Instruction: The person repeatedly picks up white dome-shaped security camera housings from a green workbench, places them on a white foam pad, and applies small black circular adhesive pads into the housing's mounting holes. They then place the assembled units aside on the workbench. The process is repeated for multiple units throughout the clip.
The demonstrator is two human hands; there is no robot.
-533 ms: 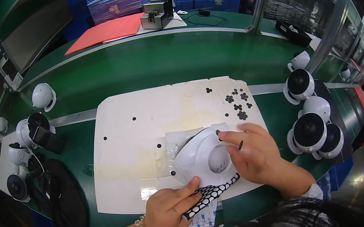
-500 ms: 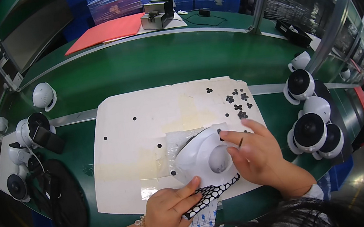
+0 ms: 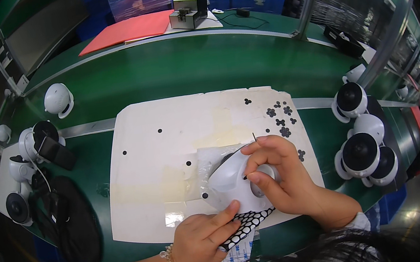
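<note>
A white rounded plastic housing (image 3: 221,179) lies tilted on clear bubble wrap (image 3: 208,157) in front of me. My left hand (image 3: 200,241) grips a black sheet patterned with white circles (image 3: 241,229), and its index fingertip presses the housing's near edge. Over the housing's right side, my right hand (image 3: 279,172) is closed in a pinch. A small black round pad (image 3: 245,177) shows at its thumb and fingertip. From behind its fingers sticks up a thin dark rod (image 3: 254,137); how it is held is hidden. The fingers partly cover the housing's round opening.
Beneath the work lies a white board (image 3: 147,181) with loose black dots and dot clusters (image 3: 285,131). White cameras with black fronts (image 3: 359,151) crowd the right side. More devices, cables and a black pouch (image 3: 75,217) are at left. A metal fixture (image 3: 188,14) stands at the back.
My right hand has moved over the housing, its spread fingers closing into a pinch with the black pad. My left hand keeps its grip on the sheet. The whole view has shifted slightly.
</note>
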